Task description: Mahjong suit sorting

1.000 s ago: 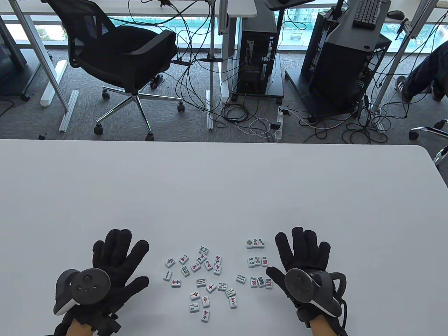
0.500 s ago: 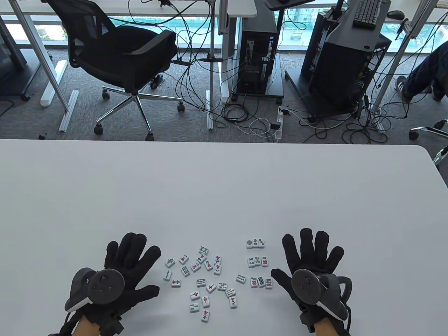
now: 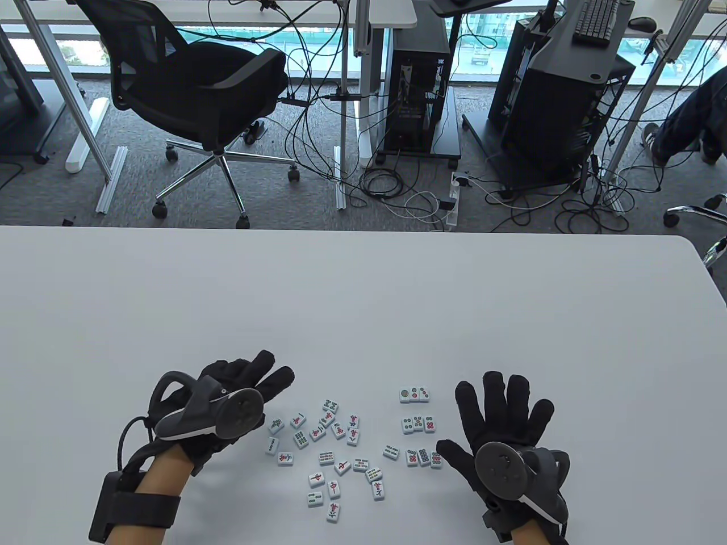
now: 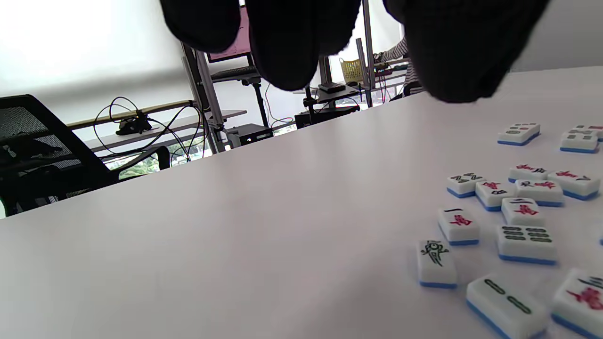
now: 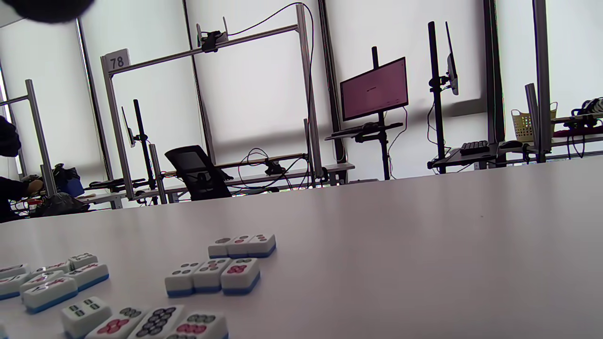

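Observation:
Several loose mahjong tiles [image 3: 332,448] lie face up in a scattered pile on the white table [image 3: 363,301], bamboo and character faces mixed. To their right, dot tiles stand in three short rows: a top row [image 3: 414,394], a middle row [image 3: 418,423] and a bottom row [image 3: 423,457]. My left hand [image 3: 250,377] hovers left of the pile, rolled onto its side, fingers straight and pointing up-right, holding nothing. My right hand [image 3: 500,406] lies flat and spread right of the dot rows, its thumb [image 3: 451,451] close to the bottom row. In the left wrist view my fingertips [image 4: 287,42] hang above the table, left of the tiles [image 4: 494,221].
One bamboo tile [image 3: 391,451] lies alone between the pile and the bottom dot row. The dot rows [image 5: 214,275] show low at the left of the right wrist view. Beyond the table's far edge stand an office chair [image 3: 193,96], computer towers and cables on the floor.
My left hand has moved up and right toward the pile and rolled from flat, palm down, onto its side. My right hand has barely shifted. No tile has moved.

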Motion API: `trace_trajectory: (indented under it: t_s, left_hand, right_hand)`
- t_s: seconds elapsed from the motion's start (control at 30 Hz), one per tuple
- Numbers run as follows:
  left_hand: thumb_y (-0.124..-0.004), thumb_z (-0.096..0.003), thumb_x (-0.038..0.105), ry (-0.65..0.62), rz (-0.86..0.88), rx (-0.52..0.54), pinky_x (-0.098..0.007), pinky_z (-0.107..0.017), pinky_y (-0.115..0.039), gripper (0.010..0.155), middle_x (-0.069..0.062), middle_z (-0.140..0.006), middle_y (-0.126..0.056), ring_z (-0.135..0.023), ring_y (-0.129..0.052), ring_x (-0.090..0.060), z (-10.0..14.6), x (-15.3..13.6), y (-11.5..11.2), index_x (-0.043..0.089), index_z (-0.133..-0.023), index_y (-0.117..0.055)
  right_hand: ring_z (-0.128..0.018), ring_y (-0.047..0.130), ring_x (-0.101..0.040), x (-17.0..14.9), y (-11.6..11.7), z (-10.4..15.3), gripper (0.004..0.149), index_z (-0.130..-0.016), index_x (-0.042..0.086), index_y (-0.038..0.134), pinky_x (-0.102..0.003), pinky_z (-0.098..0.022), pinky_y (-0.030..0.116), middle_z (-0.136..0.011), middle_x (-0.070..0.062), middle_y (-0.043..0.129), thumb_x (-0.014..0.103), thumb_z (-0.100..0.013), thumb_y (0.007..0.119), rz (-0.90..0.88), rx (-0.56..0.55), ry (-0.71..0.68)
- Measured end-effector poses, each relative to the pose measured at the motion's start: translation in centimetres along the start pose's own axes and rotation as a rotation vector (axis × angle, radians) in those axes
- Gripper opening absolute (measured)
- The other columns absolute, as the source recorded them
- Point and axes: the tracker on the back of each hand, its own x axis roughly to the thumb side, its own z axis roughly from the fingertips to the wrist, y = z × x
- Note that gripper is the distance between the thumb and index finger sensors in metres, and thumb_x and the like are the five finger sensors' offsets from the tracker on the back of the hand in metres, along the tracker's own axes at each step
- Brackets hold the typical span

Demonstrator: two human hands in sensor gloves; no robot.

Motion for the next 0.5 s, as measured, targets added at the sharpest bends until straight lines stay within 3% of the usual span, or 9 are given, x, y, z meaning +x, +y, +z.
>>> trace_trajectory:
  t_s: [0.13, 0.23, 0.5]
  left_hand:
    - [-0.089, -0.0347, 0.047, -0.026, -0.181, -0.117, -0.037, -0.056, -0.081, 0.077, 0.014, -0.094, -0.082, -0.064, -0.097, -0.008, -1.9, 1.5, -1.8, 0.05, -0.101, -0.051]
    - [-0.091, -0.0335, 0.047, -0.063, -0.206, -0.155, -0.035, -0.047, -0.084, 0.074, 0.015, -0.08, -0.092, -0.049, -0.099, -0.006, -2.9, 2.5, -3.1, 0.048, -0.099, -0.057]
    - [-0.09, -0.0332, 0.046, -0.163, -0.288, -0.218, -0.035, -0.04, -0.086, 0.065, 0.014, -0.069, -0.097, -0.039, -0.1, -0.006, -4.3, 5.0, -4.7, 0.043, -0.094, -0.069]
  right_hand:
    - [-0.098, -0.01, -0.044, -0.1, 0.0, 0.0, 0.085, -0.105, 0.037, 0.008, -0.075, -0.063, 0.003, -0.113, -0.008, -0.003, 0.068, -0.042, 0.056, -0.008, 0.0, -0.001]
    - [-0.098, -0.01, -0.044, -0.1, 0.1, 0.0, 0.085, -0.105, 0.037, 0.008, -0.075, -0.063, 0.004, -0.113, -0.008, -0.003, 0.068, -0.042, 0.056, -0.013, -0.004, -0.005]
    - [-0.098, -0.009, -0.043, -0.2, 0.1, 0.0, 0.085, -0.105, 0.037, 0.008, -0.075, -0.064, 0.004, -0.113, -0.008, -0.003, 0.068, -0.042, 0.057, -0.025, -0.005, -0.005]
